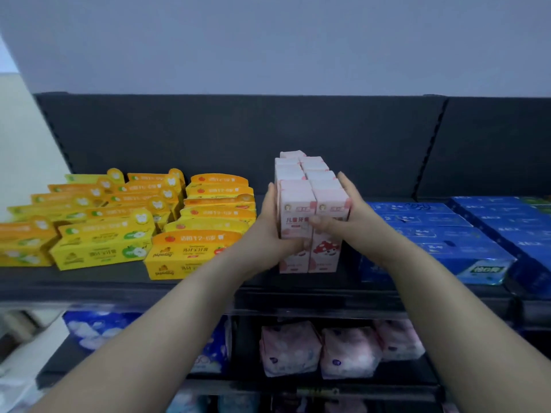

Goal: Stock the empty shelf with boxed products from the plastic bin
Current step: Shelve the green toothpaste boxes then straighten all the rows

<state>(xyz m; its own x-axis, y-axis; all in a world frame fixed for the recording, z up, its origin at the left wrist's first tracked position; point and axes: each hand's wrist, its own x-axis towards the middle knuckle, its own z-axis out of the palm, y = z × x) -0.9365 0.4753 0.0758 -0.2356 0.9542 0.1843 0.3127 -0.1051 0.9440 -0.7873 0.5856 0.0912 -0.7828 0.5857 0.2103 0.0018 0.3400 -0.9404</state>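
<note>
On the dark shelf (104,281), a double row of pink toothpaste boxes (298,198) stands between the left hand (277,225) and right hand (346,216), both gripping the front pair, thumbs across the faces (light, crushable cardboard, probably best squeezed gently at the sides).

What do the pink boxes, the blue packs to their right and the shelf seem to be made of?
Pink boxes: printed paperboard, fairly matte; crisp folded edges and flat tops. Blue packs: probably glossy plastic film; highlights and rounded, soft corners. Shelf: dark, matte, perhaps painted metal; the look leaves it open.
</note>
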